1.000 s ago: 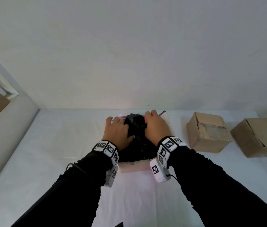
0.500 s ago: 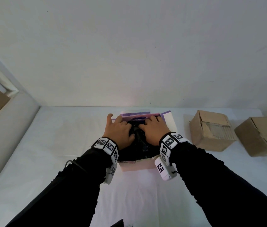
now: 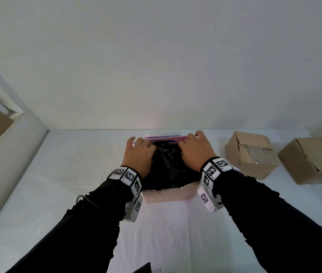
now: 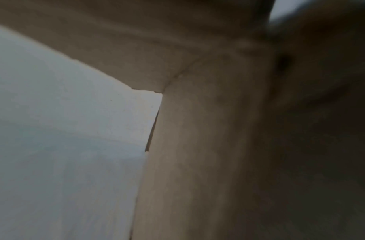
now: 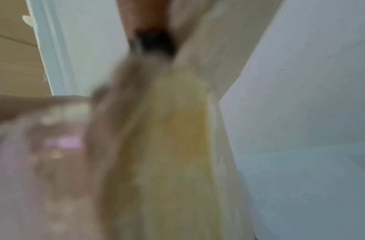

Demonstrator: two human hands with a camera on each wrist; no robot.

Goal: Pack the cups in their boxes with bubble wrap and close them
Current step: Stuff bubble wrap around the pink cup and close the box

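Pink box point(image 3: 168, 195) mid far edge of counter point(image 3: 77, 174); left hand point(image 3: 138, 154) fingers point(image 3: 143, 143) flat on black wrap bundle point(image 3: 168, 166), right hand point(image 3: 193, 152) at far flap point(image 3: 164, 137), grip unclear; bulging wrap could block flap closing.

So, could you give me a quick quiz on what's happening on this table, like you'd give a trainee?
1. True or false: the pink box is closed.
2. How many brown boxes stand to the right of it? A one, B two, C three.
3. What do the left hand and right hand both rest on?
Key: 1. False, its top is open. 2. B. 3. The black wrap in the pink box.
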